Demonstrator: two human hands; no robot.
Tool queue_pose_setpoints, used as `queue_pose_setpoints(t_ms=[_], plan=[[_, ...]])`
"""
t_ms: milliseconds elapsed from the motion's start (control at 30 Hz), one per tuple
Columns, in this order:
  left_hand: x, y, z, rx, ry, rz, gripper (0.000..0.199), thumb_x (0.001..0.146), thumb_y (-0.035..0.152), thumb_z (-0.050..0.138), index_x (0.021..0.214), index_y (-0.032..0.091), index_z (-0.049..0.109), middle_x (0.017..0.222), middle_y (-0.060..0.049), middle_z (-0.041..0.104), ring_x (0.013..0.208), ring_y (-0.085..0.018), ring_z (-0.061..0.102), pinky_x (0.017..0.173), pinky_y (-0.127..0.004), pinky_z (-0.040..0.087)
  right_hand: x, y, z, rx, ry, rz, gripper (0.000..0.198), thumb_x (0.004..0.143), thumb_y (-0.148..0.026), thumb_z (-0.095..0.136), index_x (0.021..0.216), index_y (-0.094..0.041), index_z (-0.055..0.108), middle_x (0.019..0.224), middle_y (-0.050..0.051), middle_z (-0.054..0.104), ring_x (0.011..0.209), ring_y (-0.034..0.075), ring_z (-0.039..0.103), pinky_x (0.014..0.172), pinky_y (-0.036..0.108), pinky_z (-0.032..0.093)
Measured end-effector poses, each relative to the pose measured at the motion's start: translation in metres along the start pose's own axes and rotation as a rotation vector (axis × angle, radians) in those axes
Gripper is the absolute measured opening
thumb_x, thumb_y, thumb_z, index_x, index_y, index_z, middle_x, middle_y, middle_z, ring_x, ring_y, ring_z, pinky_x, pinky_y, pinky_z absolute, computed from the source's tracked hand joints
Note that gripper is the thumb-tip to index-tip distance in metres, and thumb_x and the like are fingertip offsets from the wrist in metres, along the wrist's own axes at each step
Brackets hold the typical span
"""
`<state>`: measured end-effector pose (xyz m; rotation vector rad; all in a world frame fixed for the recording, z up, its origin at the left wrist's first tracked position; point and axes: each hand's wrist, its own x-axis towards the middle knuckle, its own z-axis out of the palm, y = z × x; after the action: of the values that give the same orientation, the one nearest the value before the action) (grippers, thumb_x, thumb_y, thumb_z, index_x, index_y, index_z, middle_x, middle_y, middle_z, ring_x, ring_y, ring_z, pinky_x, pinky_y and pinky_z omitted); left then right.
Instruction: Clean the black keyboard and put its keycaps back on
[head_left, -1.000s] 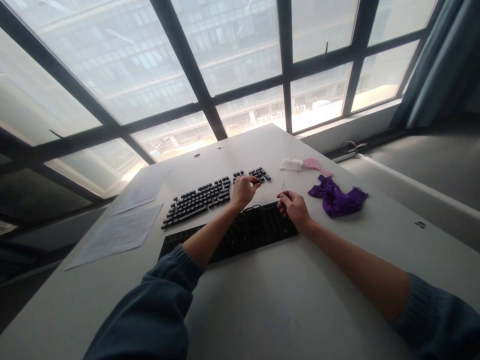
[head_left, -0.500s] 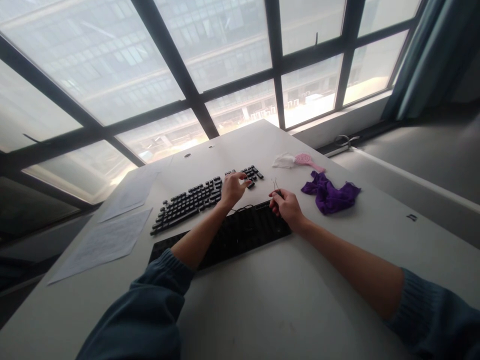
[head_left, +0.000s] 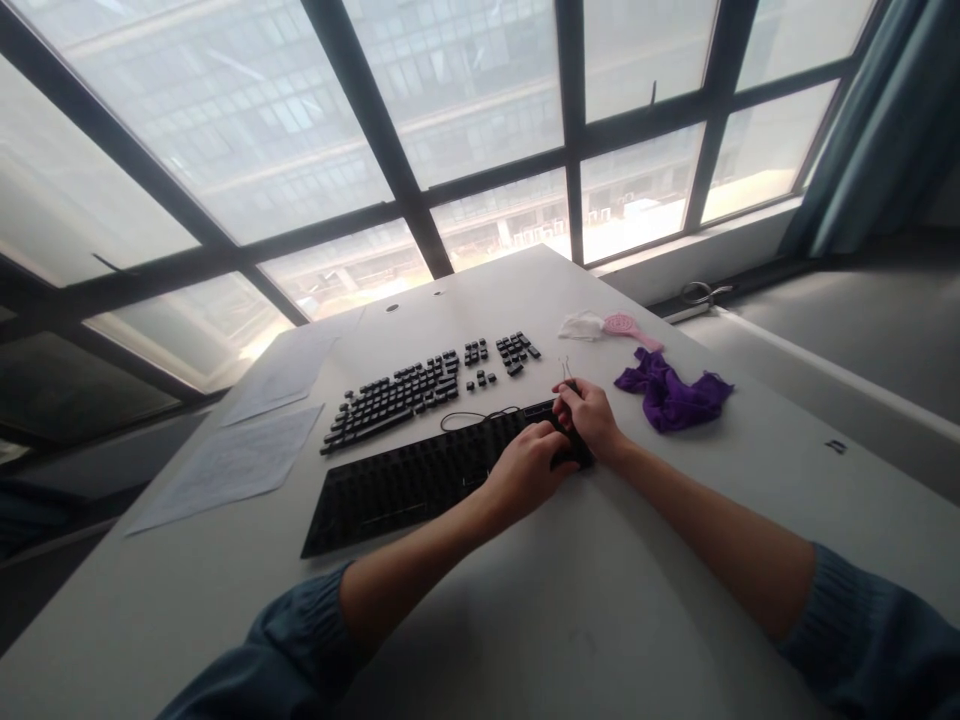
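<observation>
Keyboard base (head_left: pixel 397 485), black and slanting slightly, lies at the centre of the frame on the white tabletop (head_left: pixel 600 610), its right end beneath the person's hands. The left hand (head_left: pixel 529 460) is over that right end, palm down with the fingers curled; whether it grips anything cannot be told, since the fingertips are hidden. Just beside it, the right hand (head_left: pixel 591 415) is closed around the dark handle of a wire tool (head_left: pixel 565 368), whose two thin prongs point toward the top of the frame. A thin dark cable (head_left: pixel 444 421) loops along the upper edge of the base. Above that, loose black keycaps (head_left: pixel 397 395) are set out in keyboard-like rows, with smaller clusters toward the right. Right of centre, a crumpled purple cloth (head_left: pixel 679 398) lies near a pink brush-like object (head_left: pixel 621 325), and a white cloth (head_left: pixel 580 326) is next to the latter. Sheets of paper (head_left: pixel 229 468) lie at the left of the frame. Dark-framed windows (head_left: pixel 465 90) fill the top, and a blue-grey curtain (head_left: pixel 847 150) hangs at the upper right.
</observation>
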<state>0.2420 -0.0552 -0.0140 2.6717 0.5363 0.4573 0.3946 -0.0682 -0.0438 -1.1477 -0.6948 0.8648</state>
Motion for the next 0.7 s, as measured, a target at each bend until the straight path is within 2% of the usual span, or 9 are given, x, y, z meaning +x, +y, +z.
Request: queue_pose_setpoints(t_ms=[167,400,700], plan=[[0.002,-0.006,0.004,-0.043,0.011,0.034,0.015,0.081,0.024,0.078,0.094,0.019,0.074,0.099,-0.008,0.068,0.095,-0.024,0.063,0.086,-0.035,0.053,0.0,0.001,0.0,-0.002,0.004,-0.003,0.025,0.083,-0.042,0.062,0.086,-0.017,0.06,0.059,-0.003,0.059,0.045,0.008,0.048,0.038,0.019,0.037],[-0.004,-0.009,0.017,-0.141,0.115,0.001,0.014,0.082,0.02,0.077,0.095,0.018,0.074,0.1,-0.007,0.068,0.096,-0.022,0.064,0.09,-0.035,0.054,0.0,0.001,0.002,-0.045,0.019,-0.008,0.021,0.084,-0.039,0.058,0.086,-0.017,0.06,0.059,-0.003,0.059,0.044,0.009,0.049,0.037,0.019,0.037],[-0.006,-0.009,0.018,-0.165,0.178,0.005,0.013,0.086,0.022,0.073,0.098,0.02,0.072,0.1,-0.008,0.069,0.095,-0.022,0.065,0.088,-0.035,0.055,0.0,0.001,0.003,-0.071,0.029,-0.014,0.019,0.086,-0.036,0.056,0.086,-0.018,0.059,0.059,-0.003,0.06,0.044,0.009,0.05,0.038,0.019,0.039]])
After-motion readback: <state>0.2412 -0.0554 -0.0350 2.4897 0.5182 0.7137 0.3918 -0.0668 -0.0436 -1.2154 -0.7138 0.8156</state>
